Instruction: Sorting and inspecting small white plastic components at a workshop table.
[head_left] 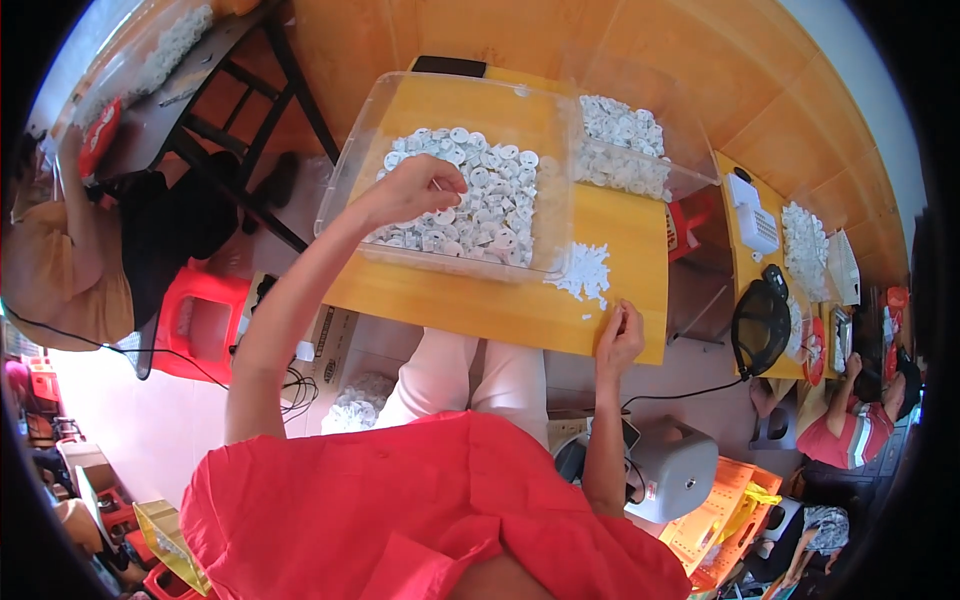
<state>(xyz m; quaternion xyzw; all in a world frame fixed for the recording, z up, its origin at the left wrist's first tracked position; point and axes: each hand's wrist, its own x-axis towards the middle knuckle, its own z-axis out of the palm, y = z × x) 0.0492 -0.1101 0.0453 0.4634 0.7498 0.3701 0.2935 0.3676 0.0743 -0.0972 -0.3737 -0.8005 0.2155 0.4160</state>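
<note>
My left hand (415,190) hangs over a clear plastic bin (350,165) on the yellow table, with its fingers pinched together. Many small round white plastic parts (495,195) lie heaped in that bin. Whatever the left fingertips hold is too small to make out. At the table's near right edge is my right hand (620,342), its thumb and fingers closed together. Just beyond it lies a loose pile of small white pieces (583,270), with one stray piece closer to the hand. I cannot see what, if anything, the right fingers grip.
A second clear bin (625,140) of white parts stands at the back right. A black flat object (450,67) lies behind the first bin. To the right are another table (745,205) and a black fan (762,325). A red stool (205,320) and a seated person are at left.
</note>
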